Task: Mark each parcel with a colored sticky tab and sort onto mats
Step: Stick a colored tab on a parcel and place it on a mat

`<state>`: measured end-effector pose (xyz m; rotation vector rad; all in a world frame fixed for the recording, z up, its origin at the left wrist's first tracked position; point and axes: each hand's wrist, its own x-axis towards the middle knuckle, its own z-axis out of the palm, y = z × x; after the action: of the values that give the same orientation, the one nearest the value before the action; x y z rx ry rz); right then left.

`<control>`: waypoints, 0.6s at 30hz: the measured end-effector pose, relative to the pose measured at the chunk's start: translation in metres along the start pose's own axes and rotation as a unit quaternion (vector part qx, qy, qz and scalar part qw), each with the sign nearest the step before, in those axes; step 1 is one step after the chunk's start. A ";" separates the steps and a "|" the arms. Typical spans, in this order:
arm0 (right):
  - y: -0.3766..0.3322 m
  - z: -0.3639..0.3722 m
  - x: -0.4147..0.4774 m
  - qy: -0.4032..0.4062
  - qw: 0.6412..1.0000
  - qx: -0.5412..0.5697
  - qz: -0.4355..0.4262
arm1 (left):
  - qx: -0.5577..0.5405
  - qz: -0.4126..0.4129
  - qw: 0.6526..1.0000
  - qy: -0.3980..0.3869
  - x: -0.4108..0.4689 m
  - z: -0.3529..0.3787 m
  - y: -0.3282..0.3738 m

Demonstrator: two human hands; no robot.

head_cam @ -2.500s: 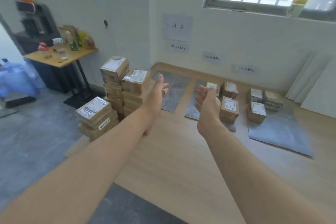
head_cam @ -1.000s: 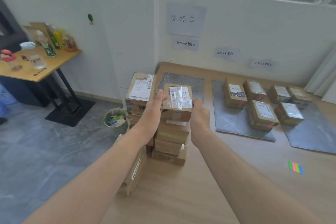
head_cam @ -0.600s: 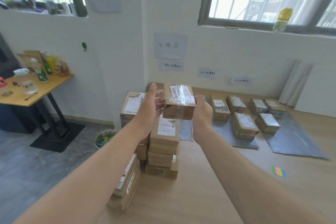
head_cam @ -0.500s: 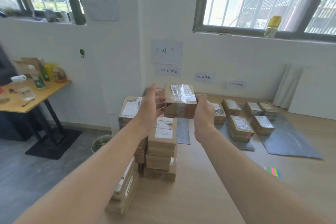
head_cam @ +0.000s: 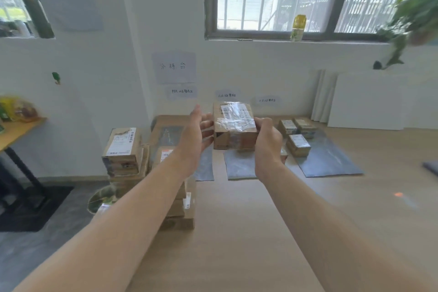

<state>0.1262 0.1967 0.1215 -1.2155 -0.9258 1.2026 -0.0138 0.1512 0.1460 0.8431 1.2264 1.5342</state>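
A brown cardboard parcel with a white label under clear tape (head_cam: 233,125) is up in the air in front of the grey mats (head_cam: 327,159) on the wooden floor. The right hand (head_cam: 267,144) curls round its right end. The left hand (head_cam: 194,140) presses nearly straight fingers (head_cam: 206,125) against its left end, thumb lifted clear.

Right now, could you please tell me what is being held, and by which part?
A taped cardboard parcel, held by its two ends: the fingers of the left hand press its left end, and the right hand grips its right end.
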 end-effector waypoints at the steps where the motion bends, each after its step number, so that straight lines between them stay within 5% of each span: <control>1: 0.001 -0.012 0.005 -0.001 1.000 0.003 0.003 | 0.005 -0.003 1.000 -0.002 0.000 0.011 -0.005; 18: 0.032 -0.205 0.121 -0.064 0.996 -0.010 0.064 | 0.041 -0.047 0.996 0.059 -0.001 0.196 -0.126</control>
<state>0.3404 0.2772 0.0473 -1.2401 -0.9672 1.3904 0.1995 0.2131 0.0749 0.7448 1.4038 1.4831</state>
